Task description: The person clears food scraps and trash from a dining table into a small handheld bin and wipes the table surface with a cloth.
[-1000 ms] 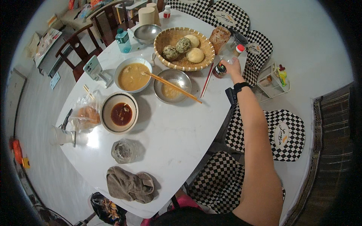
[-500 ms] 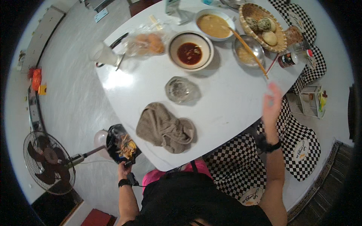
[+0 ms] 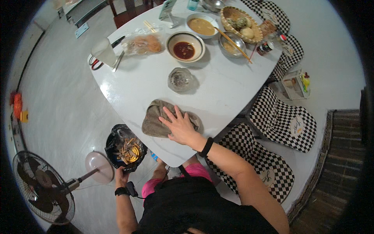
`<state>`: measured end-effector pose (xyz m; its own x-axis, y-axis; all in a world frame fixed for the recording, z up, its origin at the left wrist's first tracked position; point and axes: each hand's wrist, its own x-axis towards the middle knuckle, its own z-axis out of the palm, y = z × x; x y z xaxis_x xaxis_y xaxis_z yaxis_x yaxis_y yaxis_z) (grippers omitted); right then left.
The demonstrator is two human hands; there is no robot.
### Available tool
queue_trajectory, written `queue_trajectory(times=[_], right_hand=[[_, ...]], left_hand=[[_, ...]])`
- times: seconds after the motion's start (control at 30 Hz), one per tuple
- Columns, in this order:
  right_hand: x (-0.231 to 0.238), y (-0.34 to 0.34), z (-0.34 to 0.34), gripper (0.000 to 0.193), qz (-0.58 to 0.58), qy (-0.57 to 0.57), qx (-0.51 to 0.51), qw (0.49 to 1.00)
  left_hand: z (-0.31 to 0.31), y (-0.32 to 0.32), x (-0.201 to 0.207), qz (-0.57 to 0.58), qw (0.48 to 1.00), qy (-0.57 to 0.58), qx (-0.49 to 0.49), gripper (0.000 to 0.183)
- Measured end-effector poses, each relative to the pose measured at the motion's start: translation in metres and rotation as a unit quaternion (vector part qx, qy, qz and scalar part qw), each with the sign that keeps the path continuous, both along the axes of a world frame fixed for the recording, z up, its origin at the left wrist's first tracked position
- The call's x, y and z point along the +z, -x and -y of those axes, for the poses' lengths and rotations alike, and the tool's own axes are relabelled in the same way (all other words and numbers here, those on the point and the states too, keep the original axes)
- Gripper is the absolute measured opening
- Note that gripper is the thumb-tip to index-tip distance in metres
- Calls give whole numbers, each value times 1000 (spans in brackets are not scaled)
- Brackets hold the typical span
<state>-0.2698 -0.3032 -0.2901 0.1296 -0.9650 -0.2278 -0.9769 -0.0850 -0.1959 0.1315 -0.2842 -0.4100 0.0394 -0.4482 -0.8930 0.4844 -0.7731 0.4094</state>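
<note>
Item, main: a grey-brown, folded towelling cloth [image 3: 153, 121], lying near the rounded corner of the glossy white table [image 3: 230, 87].

Item: the right hand [image 3: 180, 128], open, fingers spread, resting flat on the cloth without gripping it.

Item: the left hand [image 3: 122, 175], closing around the near rim of a bin lined with a crinkled black plastic bag [image 3: 113, 150]; the bin is holding brownish scraps and a yellow coiled piece, and is standing below the table edge. The thumb and finger placing is too small to tell.

Step, as judged: the right hand is covering the cloth while the left is steadying the bin beside the corner. Moving the cloth would be calling for either palm pressure or curled fingers, with the bin staying level.

Surroundings: a faceted clear-glass bowl with dark residue [image 3: 171, 80] is standing just beyond the cloth, the nearest obstacle to any forward sweep. Farther off, a cream, dark-rimmed bowl of brown sauce [image 3: 184, 38] and a steel bowl [image 3: 237, 38] with wooden chopsticks [image 3: 244, 55] across it are sitting. A black-and-white checkered chair [image 3: 278, 171] is crowding the right forearm; a round pinkish fan base [image 3: 102, 176] is standing just beside the bin.
</note>
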Motion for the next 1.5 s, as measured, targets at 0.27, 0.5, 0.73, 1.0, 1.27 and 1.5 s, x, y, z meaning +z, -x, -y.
queue_trajectory(times=[0.27, 0.5, 0.73, 1.0, 1.27, 1.5], right_hand=[[-3, 72, -30, 26, 234, 127, -198, 944], [38, 297, -78, 32, 241, 263, -440, 824], [40, 457, -57, 21, 74, 222, -537, 811], [26, 483, 65, 24, -17, 107, -441, 891], [45, 538, 5, 27, 107, 178, -520, 829], [-30, 642, -55, 51, 53, 185, -580, 792]], left_hand=[[6, -16, -17, -55, 996, 9, -63, 26], [-16, -35, -60, 49, 994, -98, 18, 30], [-46, 12, -36, 332, 878, 28, -343, 32], [-54, 39, -14, 346, 850, 81, -389, 32], [-61, 48, -9, 350, 840, 97, -403, 33], [-53, 62, -17, 346, 823, 134, -431, 33]])
